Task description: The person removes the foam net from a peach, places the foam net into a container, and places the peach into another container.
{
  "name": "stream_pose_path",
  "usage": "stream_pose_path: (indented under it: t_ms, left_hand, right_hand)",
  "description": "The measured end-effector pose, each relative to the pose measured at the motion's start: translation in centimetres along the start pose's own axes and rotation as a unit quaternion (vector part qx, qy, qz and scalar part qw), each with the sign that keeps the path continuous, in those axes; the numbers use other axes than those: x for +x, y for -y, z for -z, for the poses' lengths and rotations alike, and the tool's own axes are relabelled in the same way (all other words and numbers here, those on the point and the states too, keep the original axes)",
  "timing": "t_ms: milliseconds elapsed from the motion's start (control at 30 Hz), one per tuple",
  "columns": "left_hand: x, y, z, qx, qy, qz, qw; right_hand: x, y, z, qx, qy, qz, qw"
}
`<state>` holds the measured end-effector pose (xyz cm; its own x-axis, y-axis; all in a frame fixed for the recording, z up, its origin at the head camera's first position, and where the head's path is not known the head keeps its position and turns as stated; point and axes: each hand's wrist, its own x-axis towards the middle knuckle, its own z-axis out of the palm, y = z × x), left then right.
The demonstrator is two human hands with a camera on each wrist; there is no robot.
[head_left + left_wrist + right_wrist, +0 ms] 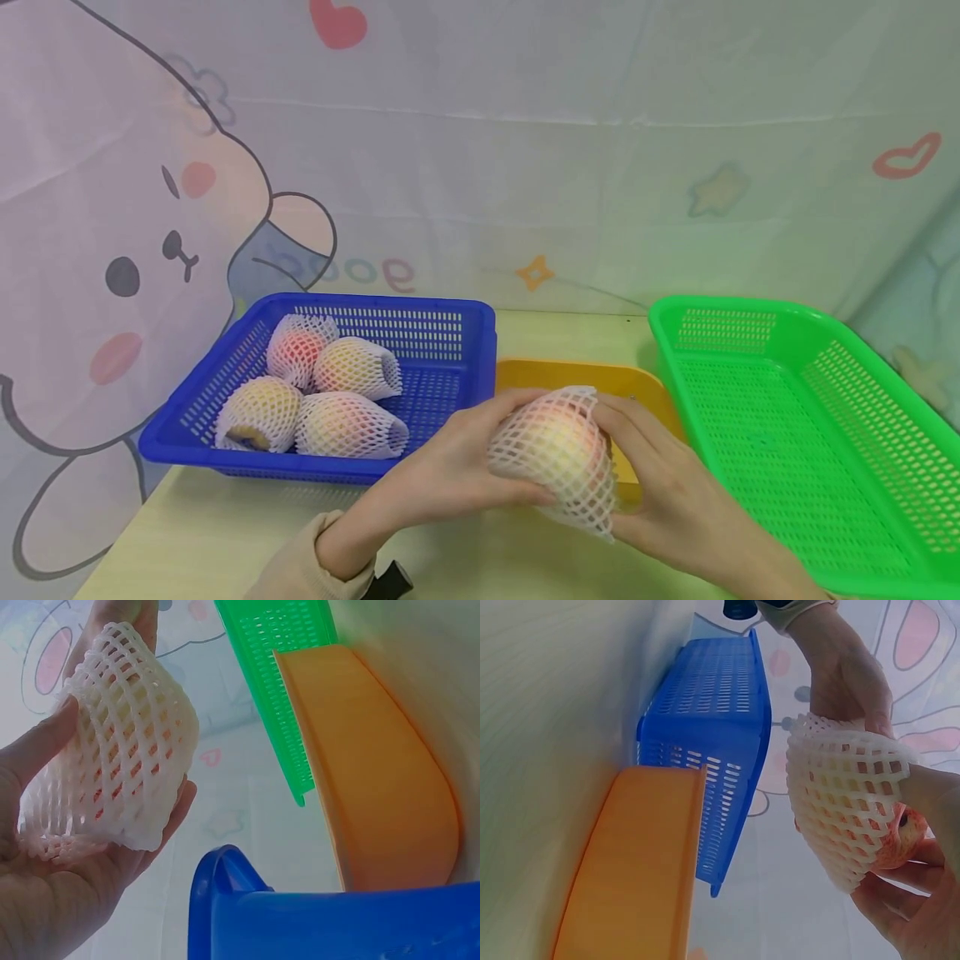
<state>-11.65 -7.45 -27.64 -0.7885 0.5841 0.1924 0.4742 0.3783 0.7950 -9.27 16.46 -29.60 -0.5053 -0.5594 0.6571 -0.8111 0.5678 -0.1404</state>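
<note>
Both hands hold one apple (558, 454) in a white foam net (127, 742), raised above the front of an orange tray. My left hand (450, 462) grips it from the left, fingers behind and thumb in front. From the right, my right hand (667, 492) pinches the net's edge between thumb and fingers. In the right wrist view, red striped skin and a dark hollow of the apple show bare at the net's open end. Several more netted fruits (348, 425) lie in the left part of the blue basket (431, 396).
The orange tray (600, 375) stands between the blue basket and a long green basket (765, 433) at the right, partly hidden behind the hands. All stand on a pale table (247, 517). A printed cloth (487, 183) hangs behind them.
</note>
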Motion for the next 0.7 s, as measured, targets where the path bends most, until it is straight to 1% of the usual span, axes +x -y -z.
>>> stream_pose_path:
  t_ms: [100, 200, 333, 400, 533, 700]
  left_hand:
    - [0.02, 0.04, 0.02, 0.001, 0.002, -0.004, 1.0]
    - [0.02, 0.08, 0.04, 0.004, 0.002, -0.015, 0.9999]
    - [0.02, 0.13, 0.07, 0.005, 0.001, -0.025, 0.9997]
    - [-0.01, 0.11, 0.09, 0.006, 0.0, -0.026, 0.9996]
    - [0.0, 0.09, 0.08, 0.006, -0.002, -0.029, 0.9996]
    - [-0.02, 0.06, 0.08, 0.012, -0.002, -0.028, 0.9995]
  right_hand:
    - [0.0, 0.02, 0.04, -0.002, -0.003, 0.002, 1.0]
    - [0.06, 0.02, 0.08, 0.0, -0.014, 0.012, 0.9998]
    - [0.08, 0.01, 0.08, 0.006, -0.019, 0.014, 0.9997]
    - [0.06, 0.01, 0.08, 0.007, -0.016, 0.01, 0.9998]
    - [0.19, 0.03, 0.02, 0.014, -0.027, 0.024, 0.9992]
    - [0.2, 0.17, 0.11, 0.018, -0.019, 0.015, 0.9995]
